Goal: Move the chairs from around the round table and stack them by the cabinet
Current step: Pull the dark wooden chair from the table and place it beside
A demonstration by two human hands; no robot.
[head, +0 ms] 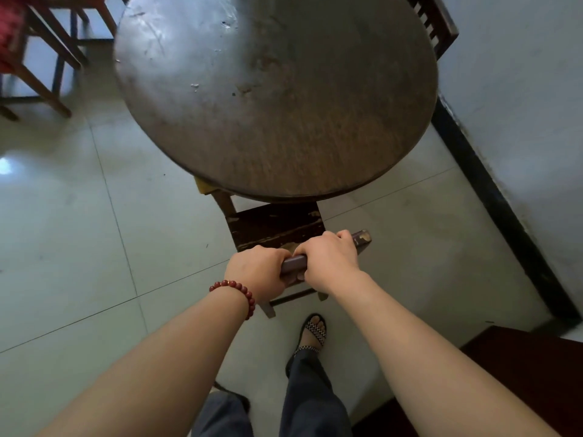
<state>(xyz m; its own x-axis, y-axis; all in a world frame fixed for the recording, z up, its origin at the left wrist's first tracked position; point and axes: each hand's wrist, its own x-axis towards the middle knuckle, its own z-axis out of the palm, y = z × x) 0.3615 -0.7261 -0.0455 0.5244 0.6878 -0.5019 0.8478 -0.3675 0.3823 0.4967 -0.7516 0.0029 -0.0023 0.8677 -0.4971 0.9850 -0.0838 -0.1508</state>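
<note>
A dark wooden chair (277, 225) with worn paint stands at the near edge of the round table (277, 96), its seat partly tucked under the tabletop. My left hand (257, 269), with a red bead bracelet at the wrist, and my right hand (329, 260) both grip the chair's top back rail side by side. A second dark chair (433, 22) with a slatted back stands at the table's far right, against the wall. The chair's front legs are hidden under the table.
Red-brown chairs (34, 48) stand at the far left on the pale tiled floor (79, 216). A white wall (520, 89) with a black skirting runs along the right. A dark red-brown piece of furniture (520, 383) sits at the near right. My sandalled foot (312, 334) is just behind the chair.
</note>
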